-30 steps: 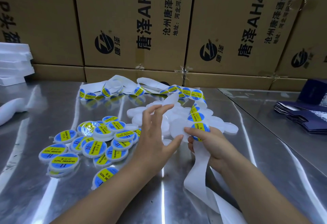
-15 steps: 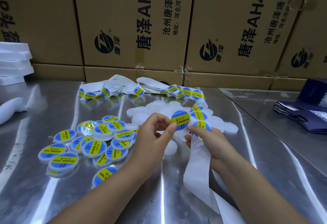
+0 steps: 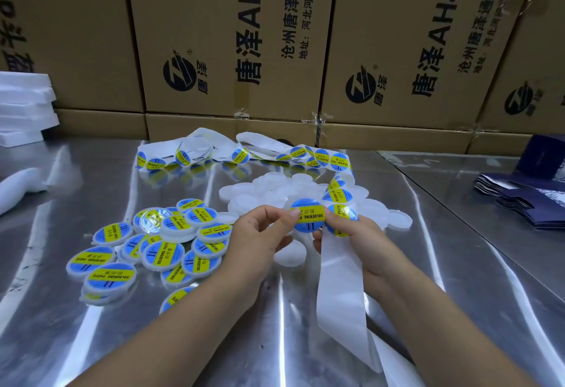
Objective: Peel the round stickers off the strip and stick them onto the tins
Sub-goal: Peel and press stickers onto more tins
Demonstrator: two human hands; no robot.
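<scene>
My left hand (image 3: 260,235) pinches a peeled round blue-and-yellow sticker (image 3: 307,217) at its left edge, face towards me. My right hand (image 3: 362,244) grips the white backing strip (image 3: 339,295), and its fingertip touches the sticker's right edge. Another sticker (image 3: 344,218) sits on the strip under my right thumb. The strip runs back over the table to a loose heap with more stickers (image 3: 305,154). Several plain white tins (image 3: 269,186) lie behind my hands. Several labelled tins (image 3: 159,246) are piled at the left.
Stacked cardboard boxes (image 3: 232,50) wall off the back of the shiny metal table (image 3: 458,264). White foam slabs (image 3: 21,105) stand at the far left, with a white object (image 3: 18,188) below them. Flat dark blue cartons (image 3: 529,200) lie at the right.
My left hand went from open above the strip to pinching a sticker, and peeled it off. The sticker is now held lower, between both hands.
</scene>
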